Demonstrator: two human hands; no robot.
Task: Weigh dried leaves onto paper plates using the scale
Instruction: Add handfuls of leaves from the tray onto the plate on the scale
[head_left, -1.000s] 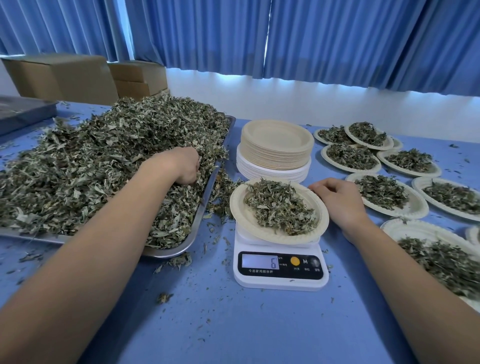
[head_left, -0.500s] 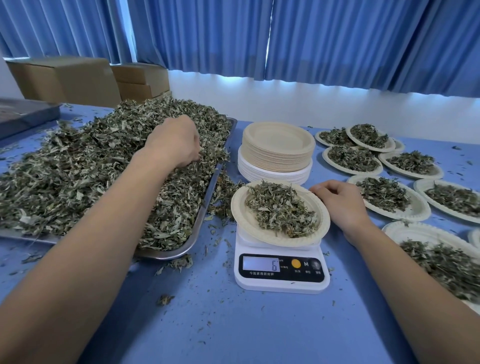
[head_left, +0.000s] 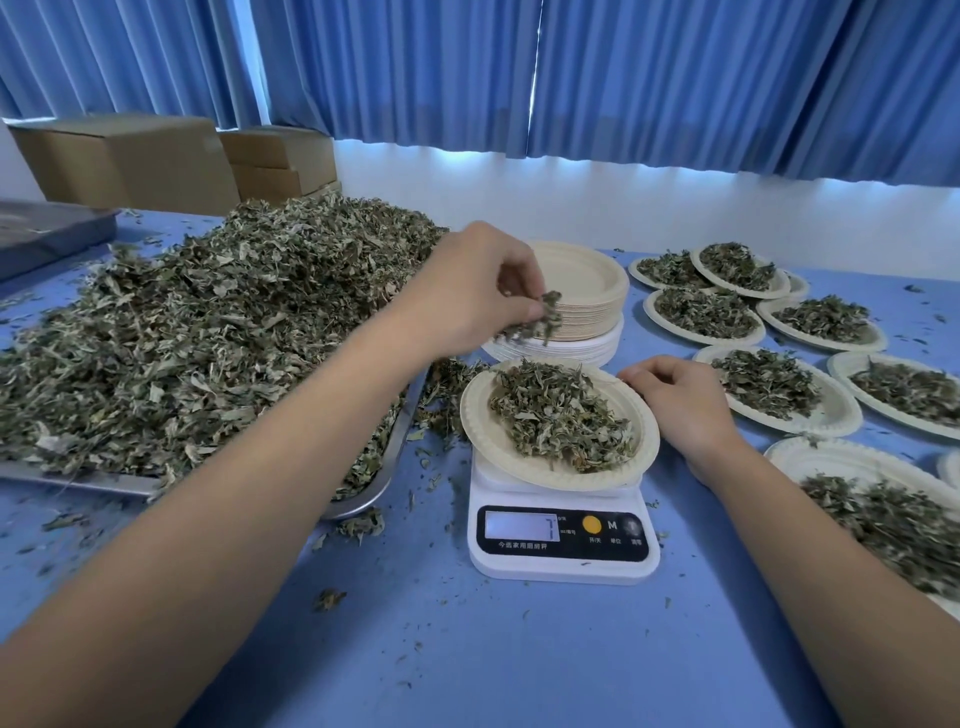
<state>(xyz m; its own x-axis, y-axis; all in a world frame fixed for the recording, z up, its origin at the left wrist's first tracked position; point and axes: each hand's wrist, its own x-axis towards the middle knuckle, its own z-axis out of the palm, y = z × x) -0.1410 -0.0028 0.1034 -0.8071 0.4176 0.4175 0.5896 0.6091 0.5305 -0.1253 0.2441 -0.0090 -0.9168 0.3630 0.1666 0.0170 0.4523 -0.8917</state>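
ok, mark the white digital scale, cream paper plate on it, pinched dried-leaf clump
white digital scale (head_left: 564, 538): head view, front panel
cream paper plate (head_left: 479, 427): head view, left rim
pinched dried-leaf clump (head_left: 545, 317): head view, its middle

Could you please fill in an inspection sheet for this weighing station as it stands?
Surface: blue table, scattered with leaf crumbs.
Job's things: scale reading 7, plate on the scale holding leaves; metal tray heaped with dried leaves; stack of empty plates; filled plates at right.
Clutter: cardboard boxes, far left.
Grippers: left hand pinches a leaf tuft in the air; right hand curled at the plate's rim, grip unclear.
Cables: nothing seen.
Surroundings: blue curtains, white wall.
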